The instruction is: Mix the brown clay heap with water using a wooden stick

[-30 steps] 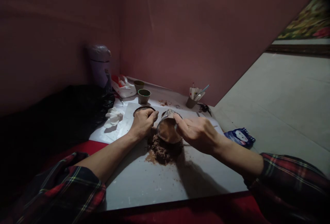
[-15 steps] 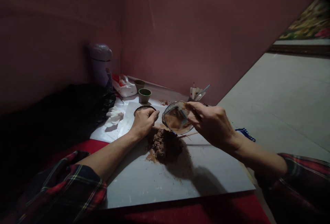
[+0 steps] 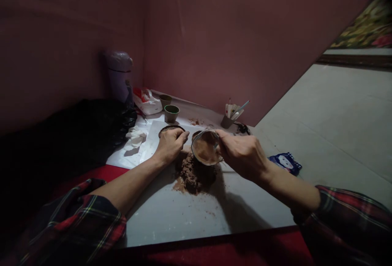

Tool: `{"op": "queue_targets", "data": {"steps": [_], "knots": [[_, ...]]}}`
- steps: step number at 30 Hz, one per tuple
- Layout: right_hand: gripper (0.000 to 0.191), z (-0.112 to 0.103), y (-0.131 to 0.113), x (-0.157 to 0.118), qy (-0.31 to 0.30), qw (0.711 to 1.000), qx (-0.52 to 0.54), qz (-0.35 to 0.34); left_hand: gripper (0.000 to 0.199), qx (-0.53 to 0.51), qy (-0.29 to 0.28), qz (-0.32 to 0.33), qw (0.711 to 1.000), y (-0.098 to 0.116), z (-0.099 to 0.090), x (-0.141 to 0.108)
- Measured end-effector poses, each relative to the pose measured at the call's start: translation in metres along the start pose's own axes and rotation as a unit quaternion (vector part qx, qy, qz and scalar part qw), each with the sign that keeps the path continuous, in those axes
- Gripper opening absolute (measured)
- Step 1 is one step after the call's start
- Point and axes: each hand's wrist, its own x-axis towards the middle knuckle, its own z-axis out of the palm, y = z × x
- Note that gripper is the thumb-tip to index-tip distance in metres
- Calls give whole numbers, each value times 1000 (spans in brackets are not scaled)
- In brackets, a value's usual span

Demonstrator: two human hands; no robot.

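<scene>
My right hand [image 3: 243,151] grips a clear cup [image 3: 204,148], its inside coated with brown residue. The cup is tilted, mouth towards me, just above a mound of crumbly brown soil-like material [image 3: 192,173] on a white board [image 3: 171,221]. My left hand [image 3: 172,145] is closed at the near edge of a round, dark-rimmed bowl [image 3: 168,127]. The hand covers most of that bowl, so its contents hardly show. Behind the clear cup, another brown rim peeks out, mostly hidden.
Two small pots [image 3: 172,114] stand at the back beside a white plastic bag [image 3: 150,103]. A holder with brushes and sticks [image 3: 228,121] is by the wall. White gloves [image 3: 135,136], a black bag [image 3: 88,131] and a purple container [image 3: 120,78] lie left; a blue packet [image 3: 285,163] lies right.
My right hand has moved left and slightly down with the clear cup, uncovering the brush holder and more of the blue packet. My left hand has stayed in place.
</scene>
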Motion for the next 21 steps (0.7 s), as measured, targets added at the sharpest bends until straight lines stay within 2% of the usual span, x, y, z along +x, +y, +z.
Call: {"op": "queue_targets", "data": {"steps": [4,10,21], "knots": [[28,6,-2,-7,-17,999,-13,-36,33,3,-4,2,1000,2,2,-1],[27,9,-6,-10,27,996,-43,-67,32,10,-4,1,1000,5,3,0],[30,9,-6,-11,41,993,-57,-90,33,13,-1,7,1000,6,5,0]]}}
